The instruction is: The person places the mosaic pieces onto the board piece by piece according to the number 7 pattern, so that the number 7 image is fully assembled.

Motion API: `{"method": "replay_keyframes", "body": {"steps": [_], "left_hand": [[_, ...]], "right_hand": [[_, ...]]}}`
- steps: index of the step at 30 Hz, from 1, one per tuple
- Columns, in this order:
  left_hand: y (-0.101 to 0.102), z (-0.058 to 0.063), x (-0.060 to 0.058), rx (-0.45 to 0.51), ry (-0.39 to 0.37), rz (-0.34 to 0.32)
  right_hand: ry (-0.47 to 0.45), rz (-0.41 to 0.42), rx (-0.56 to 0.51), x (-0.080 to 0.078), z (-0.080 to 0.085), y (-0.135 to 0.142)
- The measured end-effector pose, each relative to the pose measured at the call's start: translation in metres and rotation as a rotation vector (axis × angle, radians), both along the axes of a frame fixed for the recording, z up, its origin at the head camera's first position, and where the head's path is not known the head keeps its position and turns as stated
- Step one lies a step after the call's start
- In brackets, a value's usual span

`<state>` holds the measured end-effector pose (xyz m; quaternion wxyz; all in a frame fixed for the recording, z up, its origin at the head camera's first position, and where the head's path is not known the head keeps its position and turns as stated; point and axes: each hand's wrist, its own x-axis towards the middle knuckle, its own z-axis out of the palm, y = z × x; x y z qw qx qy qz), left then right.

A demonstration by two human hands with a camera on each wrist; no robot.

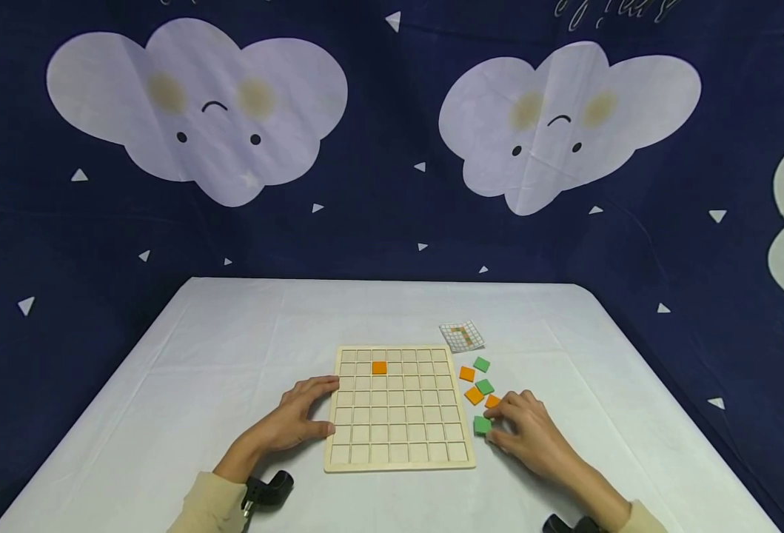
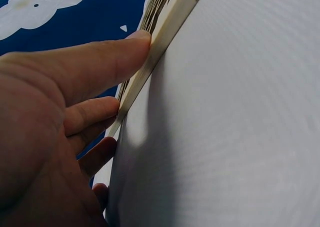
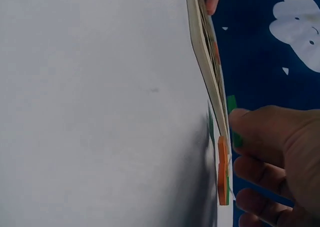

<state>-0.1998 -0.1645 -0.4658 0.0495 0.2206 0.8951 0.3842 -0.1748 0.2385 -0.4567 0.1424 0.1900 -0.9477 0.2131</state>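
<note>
A dark blue cloth (image 1: 365, 237) fills the room's far side and both flanks, with a white table (image 1: 232, 348) standing before it. White clouds (image 1: 198, 81) with upside-down faces decorate the cloth. On the table lies a pale wooden board (image 1: 401, 467), flat, divided into shallow square compartments. Just one compartment is filled: an orange tile (image 1: 379, 368) sits in the second row from the far edge, third from the left.

The left hand (image 1: 292, 418) has its thumb and fingers spread, their tips against the board's left edge. The right hand (image 1: 528, 433), just beside the board's right edge, pinches a green tile (image 1: 481, 426) between thumb and finger. Script (image 1: 618, 9) along the cloth's top is cut off and unreadable.

Near the board's far right corner lies a card (image 1: 461, 337) printed with a grid and a pattern of orange and green squares. Between card and right hand lie two loose green tiles (image 1: 481, 364) and three loose orange tiles (image 1: 474, 395), one partly hidden by the fingers.
</note>
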Motion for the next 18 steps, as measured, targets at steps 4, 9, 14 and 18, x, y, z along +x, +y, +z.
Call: {"method": "replay_keyframes", "body": {"steps": [4,9,14,18], "left_hand": [[0.0,0.0,0.0,-0.003,0.002,0.0],[0.0,0.0,0.0,-0.001,0.002,0.003],[0.0,0.0,-0.001,-0.002,-0.007,0.005],[0.0,0.0,0.0,0.001,-0.012,0.004]], "right_hand": [[0.002,0.026,-0.012,-0.002,0.004,-0.005],[-0.015,0.06,-0.031,-0.008,0.01,-0.011],[-0.004,0.095,-0.037,-0.014,0.015,-0.022],[-0.008,0.105,-0.04,-0.018,0.019,-0.031]]}}
